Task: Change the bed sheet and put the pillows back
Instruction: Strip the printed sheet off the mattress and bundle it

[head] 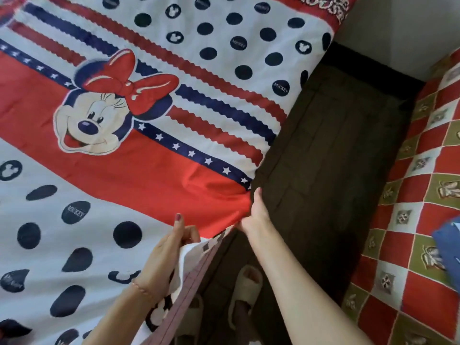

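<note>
— Red-and-white bed sheet [129,155] covers the bed; left hand [165,250] pinches its loose edge.
— And right hand [257,212]?
— Nearer the tucked side — fingers hidden, grip unclear.

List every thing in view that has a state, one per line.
bed sheet: spread flat over the bed, near edge lifted
left hand: pinches the sheet's lifted edge
right hand: tucks the sheet down at the bed's side
mattress side: uncovered, dark
slippers: on the person's feet
</note>
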